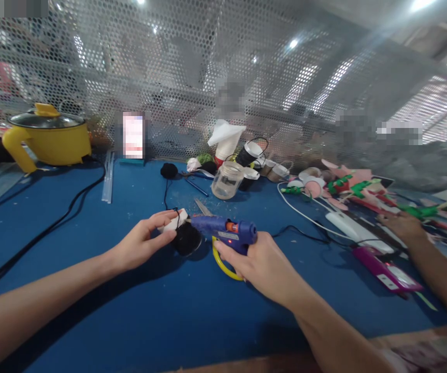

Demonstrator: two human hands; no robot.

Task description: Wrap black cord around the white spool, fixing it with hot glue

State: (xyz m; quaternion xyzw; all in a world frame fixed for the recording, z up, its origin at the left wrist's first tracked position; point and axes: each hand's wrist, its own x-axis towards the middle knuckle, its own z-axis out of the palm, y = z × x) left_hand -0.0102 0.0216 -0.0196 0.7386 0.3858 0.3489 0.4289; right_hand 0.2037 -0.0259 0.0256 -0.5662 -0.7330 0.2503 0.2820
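My left hand [145, 239] grips a small white paper cup [187, 237] by its pale end; black yarn is wound round the rest. From the cup a black strand runs back to a ball of black yarn [169, 170]. My right hand [265, 264] is closed round a blue hot glue gun [223, 228] with a small red light lit. The gun's nozzle points left and meets or nearly meets the cup; contact is unclear. Under the gun lies a pair of scissors with a yellow handle [225, 269], partly hidden.
Behind stand a clear plastic jar [227, 181], stacked paper cups [227, 147] and yarn-wrapped cups [249, 153]. On the left are a yellow electric pot [58, 142], glue sticks [107, 178] and a phone [133, 135]. To the right, another person's hand [402, 228] is near a purple power strip [386, 272].
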